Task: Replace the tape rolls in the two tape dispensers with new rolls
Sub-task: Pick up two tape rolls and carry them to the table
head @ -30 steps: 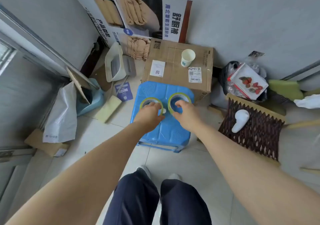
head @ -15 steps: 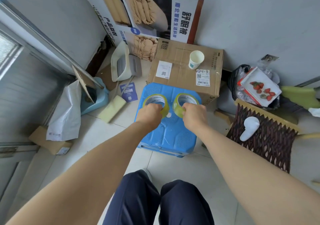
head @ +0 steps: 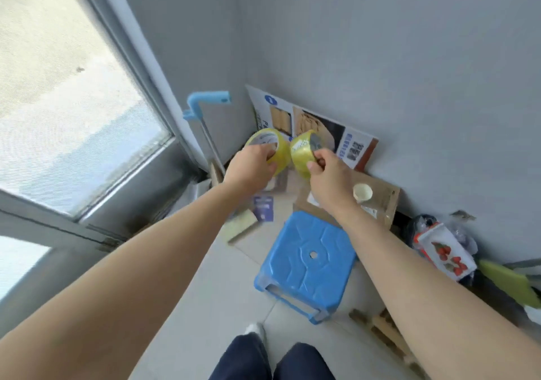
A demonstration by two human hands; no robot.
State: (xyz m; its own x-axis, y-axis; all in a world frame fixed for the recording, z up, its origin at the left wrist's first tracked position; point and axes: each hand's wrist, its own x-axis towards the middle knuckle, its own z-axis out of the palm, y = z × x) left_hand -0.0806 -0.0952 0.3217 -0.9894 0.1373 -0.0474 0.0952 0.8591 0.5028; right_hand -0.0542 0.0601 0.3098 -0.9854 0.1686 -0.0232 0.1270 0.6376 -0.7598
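Two yellowish clear tape rolls are held up in the air, side by side, well above the blue plastic stool (head: 307, 265). My left hand (head: 248, 167) grips the left tape roll (head: 268, 144), fingers hooked through its core. My right hand (head: 328, 171) grips the right tape roll (head: 303, 154) by its rim, the roll turned on edge. The rolls nearly touch each other. The stool's top is bare. No tape dispenser is in view.
A cardboard box (head: 377, 201) with a paper cup (head: 362, 192) stands against the wall behind the stool. A poster board (head: 345, 136) leans in the corner beside a blue-handled mop (head: 209, 103). A strawberry box (head: 445, 252) and bags lie at right. A window fills the left.
Both hands have lifted the two tape rolls off the stool and raised them high. The camera has tilted up and left, bringing the window and the mop handle into view.
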